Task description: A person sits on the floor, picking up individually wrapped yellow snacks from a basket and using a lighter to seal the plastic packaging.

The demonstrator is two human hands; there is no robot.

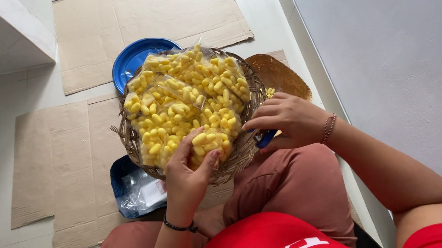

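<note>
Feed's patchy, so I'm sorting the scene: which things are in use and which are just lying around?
In use:
left hand pinching a yellow cocoon
woven basket of cocoon packets
right hand on the basket rim, over a blue object

Lying about:
blue plate
second woven tray
plastic bags
cardboard sheets

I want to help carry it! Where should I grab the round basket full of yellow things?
Probably by the woven basket's rim, one hand on each of two opposite sides, kept level. It is shallow and piled high with yellow cocoons, so tipping could spill them. The left hand and right hand sit at its near edge.
</note>
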